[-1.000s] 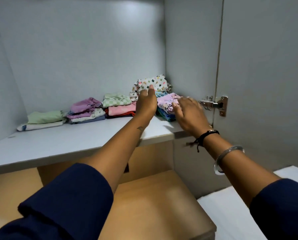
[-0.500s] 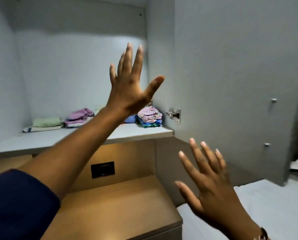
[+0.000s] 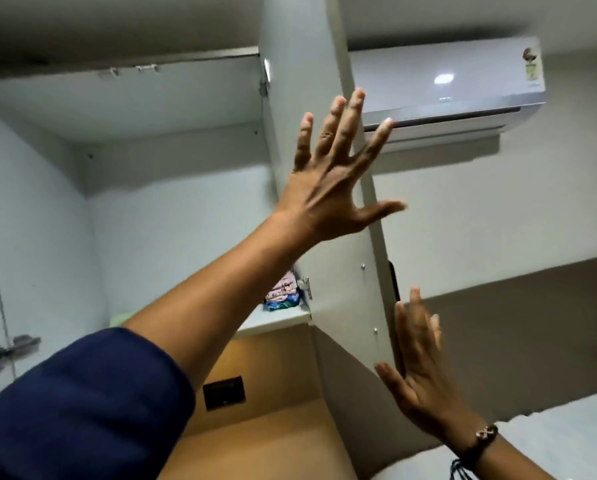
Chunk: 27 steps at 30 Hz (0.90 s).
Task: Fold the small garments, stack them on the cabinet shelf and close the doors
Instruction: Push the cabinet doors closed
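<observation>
The cabinet door stands partly open in front of me, its pale edge running from the top of the view down toward my right hand. Right of the door an air conditioner hangs high on the wall, and below it lies a white surface, cut off at the corner. Left of the door, under the shelf, sits a wooden top with a dark socket plate on the panel behind it.

My left arm in its blue sleeve crosses most of the shelf and blocks it. Only one stack of folded clothes shows, just left of the door beside the hinge, with a sliver of green cloth further left.

My left hand is spread wide and holds nothing, raised in front of the door well above the clothes. My right hand is open too, fingers up by the door's edge near the dark handle; I cannot tell whether it touches. Another hinge at far left is blurred
</observation>
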Each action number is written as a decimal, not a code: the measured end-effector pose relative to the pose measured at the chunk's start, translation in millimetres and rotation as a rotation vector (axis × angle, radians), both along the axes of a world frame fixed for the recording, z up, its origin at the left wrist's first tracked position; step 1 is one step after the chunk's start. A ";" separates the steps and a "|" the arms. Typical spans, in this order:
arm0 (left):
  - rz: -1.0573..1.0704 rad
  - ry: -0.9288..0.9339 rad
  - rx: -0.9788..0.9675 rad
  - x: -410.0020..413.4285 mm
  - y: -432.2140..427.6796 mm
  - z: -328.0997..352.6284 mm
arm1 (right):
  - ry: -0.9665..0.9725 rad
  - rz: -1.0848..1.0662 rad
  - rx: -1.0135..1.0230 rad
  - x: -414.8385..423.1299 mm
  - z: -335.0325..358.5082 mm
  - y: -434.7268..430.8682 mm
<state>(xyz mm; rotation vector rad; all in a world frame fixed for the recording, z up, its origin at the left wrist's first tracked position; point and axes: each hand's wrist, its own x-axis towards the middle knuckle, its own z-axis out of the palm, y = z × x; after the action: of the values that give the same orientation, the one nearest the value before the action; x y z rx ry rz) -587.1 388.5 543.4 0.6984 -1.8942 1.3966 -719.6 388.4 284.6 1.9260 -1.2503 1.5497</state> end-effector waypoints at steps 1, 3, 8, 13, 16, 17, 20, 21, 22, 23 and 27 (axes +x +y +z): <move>0.040 -0.046 -0.005 -8.2 0.6 2.7 | -0.025 0.068 -0.004 0.5 -0.4 -4.4; 0.123 -0.109 0.005 -22.9 -1.3 3.0 | -0.056 0.164 -0.004 4.4 -3.3 -9.9; 0.246 -0.017 0.017 -29.6 -4.1 -2.7 | 0.066 0.220 0.015 15.3 -4.5 -15.4; 0.291 0.029 -0.016 -1.5 -2.1 -5.6 | 0.119 0.262 -0.027 42.2 -5.4 -16.0; 0.363 0.055 -0.014 22.9 1.2 -6.3 | 0.055 0.327 -0.029 63.7 -6.4 -24.9; 0.393 0.065 -0.016 30.9 1.6 -6.4 | 0.004 0.358 -0.014 70.4 -5.3 -30.0; 0.502 0.091 -0.036 53.9 1.3 -8.2 | -0.096 0.440 0.030 88.5 0.3 -48.7; 0.542 0.103 -0.042 62.2 0.7 -8.6 | -0.094 0.454 0.035 94.7 2.7 -55.1; 0.582 0.114 -0.049 71.2 -0.3 -8.6 | -0.080 0.462 0.034 101.7 5.4 -61.1; 0.616 0.122 -0.056 80.5 -1.7 -8.7 | -0.063 0.462 0.032 109.3 8.1 -66.3; 0.714 0.142 -0.067 116.4 -14.2 -15.4 | -0.022 0.425 0.044 149.2 23.4 -83.5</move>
<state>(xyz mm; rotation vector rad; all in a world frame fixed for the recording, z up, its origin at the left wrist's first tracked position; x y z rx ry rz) -470.7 374.3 527.9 1.4916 -1.5321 1.7545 -570.3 305.0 307.9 2.3198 -0.9264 1.7532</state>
